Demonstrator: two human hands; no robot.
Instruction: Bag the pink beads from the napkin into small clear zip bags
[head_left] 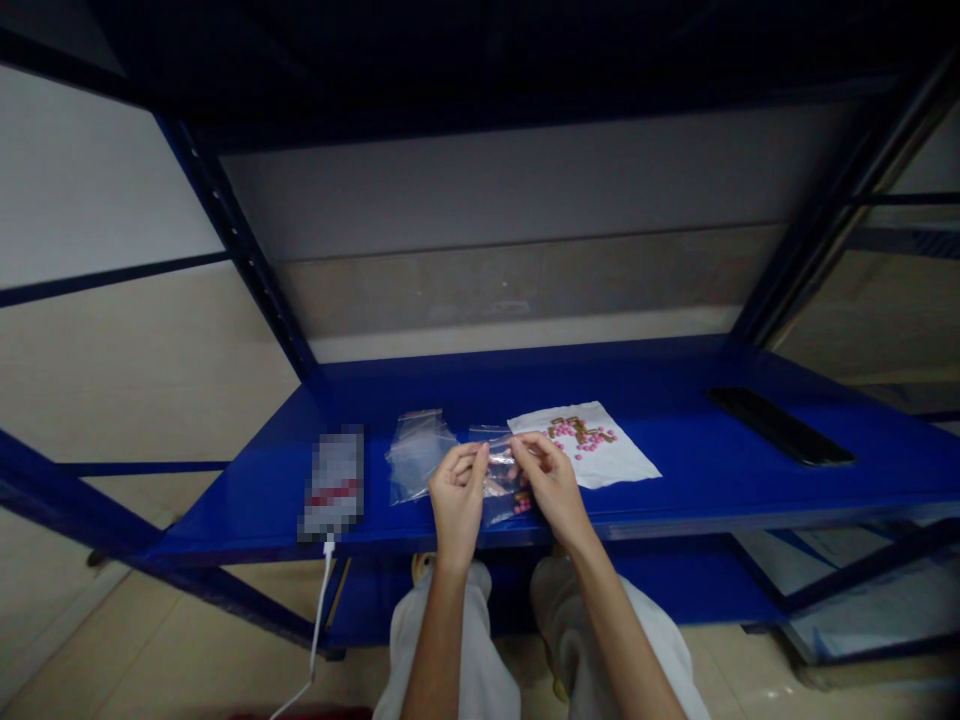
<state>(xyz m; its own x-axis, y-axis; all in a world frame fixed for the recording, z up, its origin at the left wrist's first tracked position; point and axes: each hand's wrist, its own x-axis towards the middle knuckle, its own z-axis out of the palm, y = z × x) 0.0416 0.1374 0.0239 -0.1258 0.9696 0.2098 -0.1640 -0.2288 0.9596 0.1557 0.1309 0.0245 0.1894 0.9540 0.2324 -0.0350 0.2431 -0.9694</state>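
Between my two hands, just above the shelf's front edge, is a small clear zip bag point(498, 462) with a few pink pills and a brown capsule low in it. My left hand point(460, 490) pinches the bag's left side between thumb and finger. On its right side, my right hand point(550, 482) pinches the plastic the same way. A stack of flat clear zip bags point(418, 462) lies left of my left hand. Beyond my right hand, a white paper sheet point(619, 462) carries a loose pile of pink pills and brown capsules point(579, 432).
All this rests on a blue metal shelf point(660, 390) with upright posts. A dark phone point(780, 427) lies at the right. At the left is a blurred-out device point(334, 485) with a white cable point(321, 610) hanging over the edge. Another blue shelf point(675, 580) sits below.
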